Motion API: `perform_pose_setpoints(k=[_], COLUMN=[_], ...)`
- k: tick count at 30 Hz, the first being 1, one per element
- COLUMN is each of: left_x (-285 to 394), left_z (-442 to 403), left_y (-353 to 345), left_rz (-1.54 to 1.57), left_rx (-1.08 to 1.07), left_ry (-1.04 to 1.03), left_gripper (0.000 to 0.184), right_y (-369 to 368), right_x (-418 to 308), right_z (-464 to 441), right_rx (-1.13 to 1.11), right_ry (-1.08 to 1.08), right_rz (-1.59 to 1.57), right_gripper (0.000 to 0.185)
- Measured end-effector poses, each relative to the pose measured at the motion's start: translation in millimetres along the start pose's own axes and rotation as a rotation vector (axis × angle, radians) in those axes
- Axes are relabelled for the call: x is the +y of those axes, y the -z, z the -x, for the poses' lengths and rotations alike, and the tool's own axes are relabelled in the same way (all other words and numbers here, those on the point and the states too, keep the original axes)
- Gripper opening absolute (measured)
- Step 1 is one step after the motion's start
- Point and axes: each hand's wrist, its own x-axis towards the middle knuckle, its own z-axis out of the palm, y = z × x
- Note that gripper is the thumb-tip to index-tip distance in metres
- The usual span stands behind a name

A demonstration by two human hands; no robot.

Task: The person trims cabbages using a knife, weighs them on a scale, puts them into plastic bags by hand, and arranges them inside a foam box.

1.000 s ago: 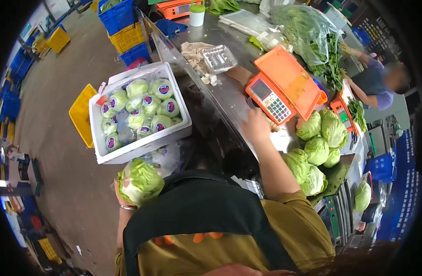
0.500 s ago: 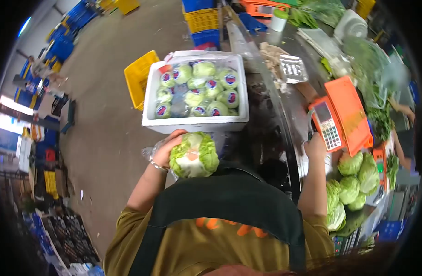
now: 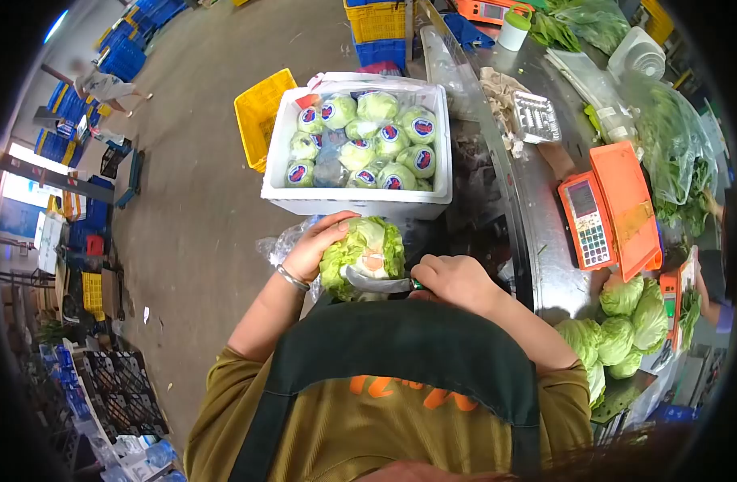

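My left hand [image 3: 311, 251] grips a green lettuce head [image 3: 348, 245] from its left side, with the pale cut stem turned up. Crumpled clear plastic [image 3: 282, 241] hangs beside that hand. My right hand [image 3: 455, 283] is closed round the handle of a knife [image 3: 376, 283], whose curved blade lies against the lettuce near its stem. Just beyond stands a white foam box [image 3: 356, 202] holding several wrapped lettuce heads [image 3: 358, 153] with round blue and red labels.
A metal table [image 3: 549, 277] on the right carries an orange scale [image 3: 591, 229], loose lettuce heads [image 3: 618, 337] and plastic bags [image 3: 666, 136]. A yellow crate [image 3: 260, 120] sits behind the foam box. Another person's arm [image 3: 710, 305] shows at the far right.
My right hand has come from the table beside the scale to the lettuce, now with a knife. The lettuce has shifted slightly right and up, its stem turned.
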Motion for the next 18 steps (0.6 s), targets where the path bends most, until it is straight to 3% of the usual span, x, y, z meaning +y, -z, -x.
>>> perform_pose_setpoints(k=[12, 18], left_x=[-1, 5], left_z=[7, 9], left_y=[0, -17], left_rz=[-0.039, -0.244], left_rx=[-0.004, -0.025], left_ry=[-0.041, -0.08], left_gripper=[0.046, 0.037], right_y=[-7, -11], right_x=[-1, -6], right_z=[5, -1], right_rx=[-0.003, -0.005], right_ry=[-0.047, -0.169], right_rz=[0.041, -0.041], right_gripper=[0.029, 0.027])
